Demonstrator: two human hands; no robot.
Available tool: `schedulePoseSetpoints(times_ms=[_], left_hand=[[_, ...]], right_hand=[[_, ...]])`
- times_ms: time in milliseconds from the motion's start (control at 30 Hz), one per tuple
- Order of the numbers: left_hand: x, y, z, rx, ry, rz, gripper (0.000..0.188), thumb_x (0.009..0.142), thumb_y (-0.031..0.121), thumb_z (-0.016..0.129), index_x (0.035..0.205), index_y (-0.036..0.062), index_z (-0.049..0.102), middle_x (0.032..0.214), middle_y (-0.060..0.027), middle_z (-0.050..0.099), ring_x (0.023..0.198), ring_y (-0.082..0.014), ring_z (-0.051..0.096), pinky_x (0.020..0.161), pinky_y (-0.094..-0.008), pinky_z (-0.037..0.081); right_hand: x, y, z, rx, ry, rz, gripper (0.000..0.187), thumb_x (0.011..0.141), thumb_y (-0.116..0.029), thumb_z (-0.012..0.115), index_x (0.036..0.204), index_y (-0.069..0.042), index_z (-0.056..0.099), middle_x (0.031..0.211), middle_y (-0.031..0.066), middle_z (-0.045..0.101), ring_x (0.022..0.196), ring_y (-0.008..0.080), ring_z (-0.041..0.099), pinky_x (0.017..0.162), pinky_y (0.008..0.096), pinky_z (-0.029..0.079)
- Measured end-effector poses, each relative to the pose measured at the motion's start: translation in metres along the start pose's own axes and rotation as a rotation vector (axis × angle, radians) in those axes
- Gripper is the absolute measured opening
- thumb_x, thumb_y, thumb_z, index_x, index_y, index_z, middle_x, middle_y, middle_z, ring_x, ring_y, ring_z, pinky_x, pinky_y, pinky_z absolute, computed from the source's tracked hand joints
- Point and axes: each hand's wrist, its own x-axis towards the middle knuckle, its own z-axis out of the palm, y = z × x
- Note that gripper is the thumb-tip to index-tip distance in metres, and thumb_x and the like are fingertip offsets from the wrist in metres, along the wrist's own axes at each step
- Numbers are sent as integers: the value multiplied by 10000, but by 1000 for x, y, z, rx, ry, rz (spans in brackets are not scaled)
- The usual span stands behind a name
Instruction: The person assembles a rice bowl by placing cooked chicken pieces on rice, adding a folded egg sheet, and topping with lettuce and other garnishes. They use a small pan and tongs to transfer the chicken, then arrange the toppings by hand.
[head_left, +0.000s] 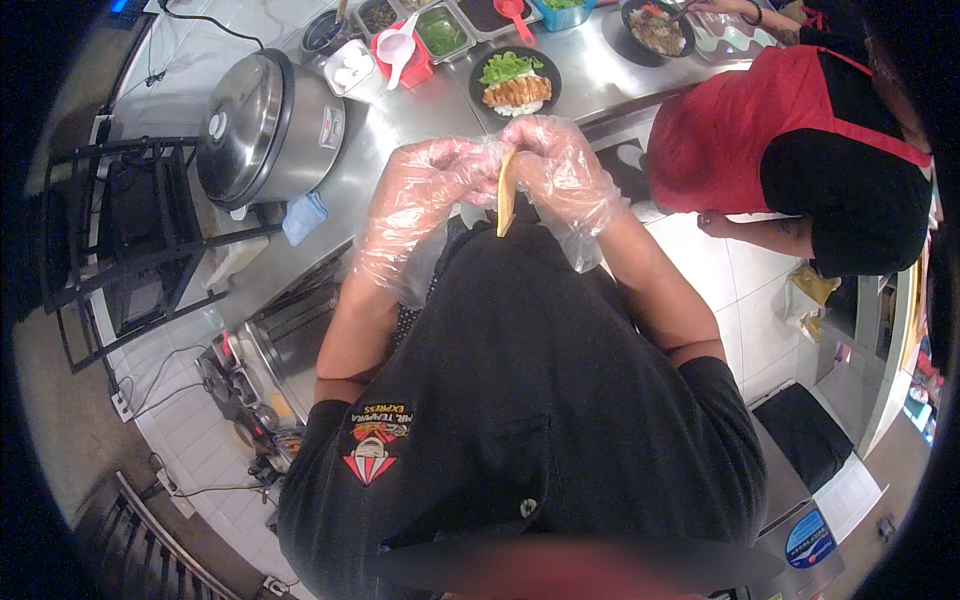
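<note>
1. Right hand [558,155], gloved in clear plastic: thumb and fingers pinch the upper end of a thin yellow strip [506,195], which hangs toward six o'clock in front of the chest.
2. Left hand [440,172], gloved alike: fingers curled in at the strip's nine o'clock side; I cannot tell whether they grip it.
3. Twelve o'clock from the strip: black plate [556,84] with sliced browned meat [518,93] and greens [506,67].
4. Eleven: white ladle [396,50].
5. Between nine and ten: large steel cooker [290,130].
6. Between two and three: co-worker in red apron [715,140].
</note>
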Motion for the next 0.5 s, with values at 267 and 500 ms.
schedulePoseSetpoints(times_ms=[267, 500], left_hand=[[10, -5, -6, 99, 4, -26, 284, 923, 143, 771, 1096, -79, 730, 927, -103, 748, 773, -116, 690, 702, -261, 567], [16, -6, -6, 121, -16, 14, 261, 953, 138, 735, 1102, -76, 729, 921, -97, 742, 786, -119, 694, 713, -268, 576]], right_hand=[[8, -6, -3, -157, 15, 6, 102, 850, -64, 559, 887, 12, 615, 779, 29, 586, 743, 103, 541, 686, 303, 480], [11, -5, -8, -83, -14, 74, 117, 842, -68, 557, 888, 19, 621, 768, 38, 585, 727, 112, 534, 676, 325, 483]])
